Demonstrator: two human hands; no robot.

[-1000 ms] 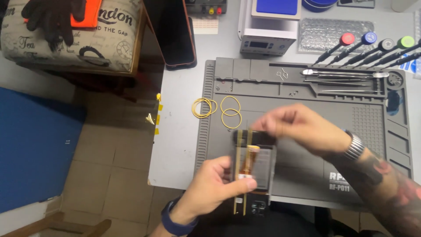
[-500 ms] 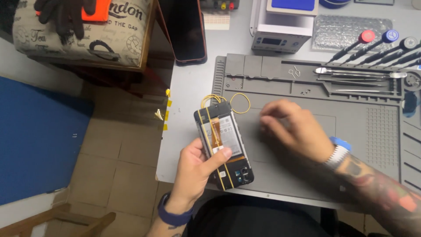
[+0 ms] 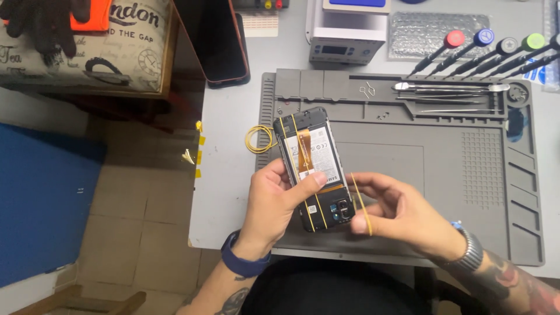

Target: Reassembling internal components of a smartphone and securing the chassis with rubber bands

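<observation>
The left hand (image 3: 274,201) is gripping the opened phone (image 3: 315,169) above the mat's (image 3: 466,175) 9 o'clock edge while the right hand (image 3: 402,219) is pinching a rubber band (image 3: 361,204) at the phone's 4 o'clock corner, best stretched wide and kept flat

Pale grey table (image 3: 233,175) under a grey work mat (image 3: 443,157), yellow rubber bands (image 3: 258,139), screwdrivers (image 3: 496,52).

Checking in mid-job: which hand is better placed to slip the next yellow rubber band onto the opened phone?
Right. The right hand already has a yellow rubber band stretched over its fingers beside the opened black phone, while the left hand grips the phone.
</observation>
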